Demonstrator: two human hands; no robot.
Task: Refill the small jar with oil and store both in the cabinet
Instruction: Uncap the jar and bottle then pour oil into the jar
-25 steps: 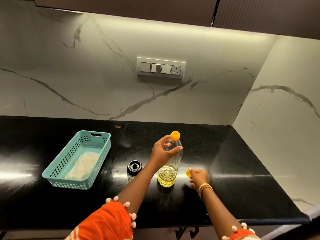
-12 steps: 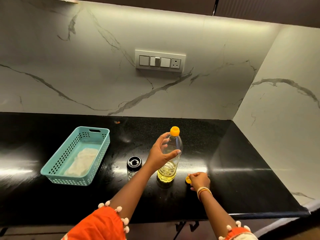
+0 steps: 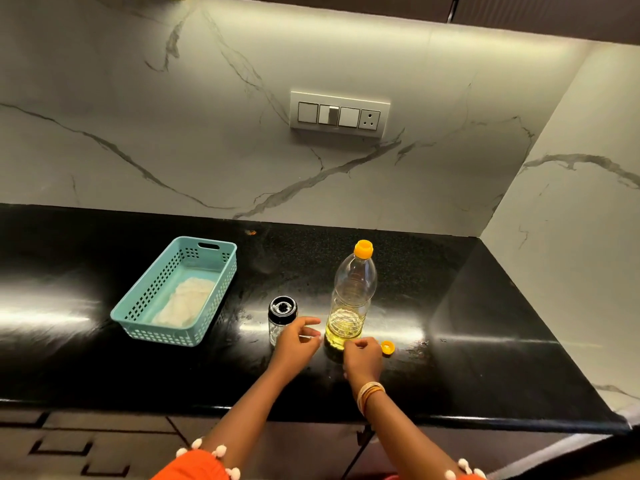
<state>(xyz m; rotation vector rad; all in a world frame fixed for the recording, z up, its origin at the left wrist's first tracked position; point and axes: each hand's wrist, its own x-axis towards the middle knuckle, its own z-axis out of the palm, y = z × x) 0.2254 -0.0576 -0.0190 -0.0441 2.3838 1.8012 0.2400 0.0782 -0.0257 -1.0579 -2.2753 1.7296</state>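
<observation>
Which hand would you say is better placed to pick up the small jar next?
Left: the left hand hovers open right beside the small jar, while the right hand sits beyond the oil bottle.

Veined marble wall (image 3: 173,140), black countertop (image 3: 485,341)

Lighting & quality. Warm strip light under the upper cabinets (image 3: 311,5) washes the top of the marble wall (image 3: 173,116), brightest along the upper edge, fading downward. Glossy black counter (image 3: 502,341) shows broad white glare at its left edge, plus a smaller streak just right of the oil bottle (image 3: 351,299). Bottle throws a dark patch at its base. Wide-angle lens: counter front edge & wall corner lines bow. Focus fair at centre; sleeves (image 3: 197,465) at bottom edge soft.
</observation>
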